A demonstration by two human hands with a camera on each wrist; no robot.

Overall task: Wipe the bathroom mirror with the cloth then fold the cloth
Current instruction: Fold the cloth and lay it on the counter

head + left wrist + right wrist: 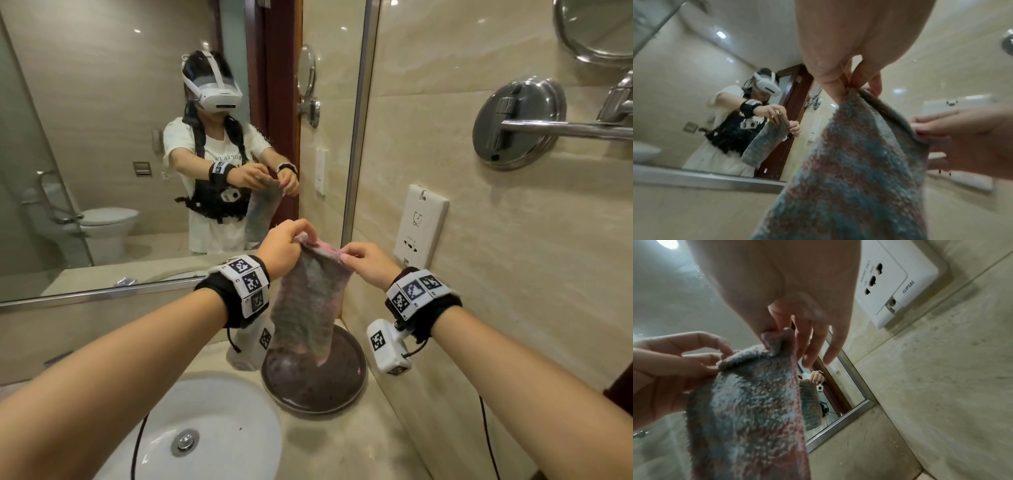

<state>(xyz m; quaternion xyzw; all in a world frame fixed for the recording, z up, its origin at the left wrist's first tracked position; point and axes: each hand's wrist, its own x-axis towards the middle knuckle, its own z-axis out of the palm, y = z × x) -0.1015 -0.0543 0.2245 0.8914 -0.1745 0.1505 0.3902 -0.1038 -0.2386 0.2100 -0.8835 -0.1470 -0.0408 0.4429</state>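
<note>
Beside held cloth (748, 410), socket (898, 280) reads "CLIPSAL"

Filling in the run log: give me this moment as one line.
stage: folding | left hand: pinches top corner of grey-pink terry cloth | right hand: pinches other corner | cloth: hangs above round dark tray

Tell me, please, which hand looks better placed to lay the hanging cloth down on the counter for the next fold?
Probably the right hand. It and the left hand each pinch a top corner of the cloth, but the left sits nearer the sink, the right nearer the bare counter.
</note>
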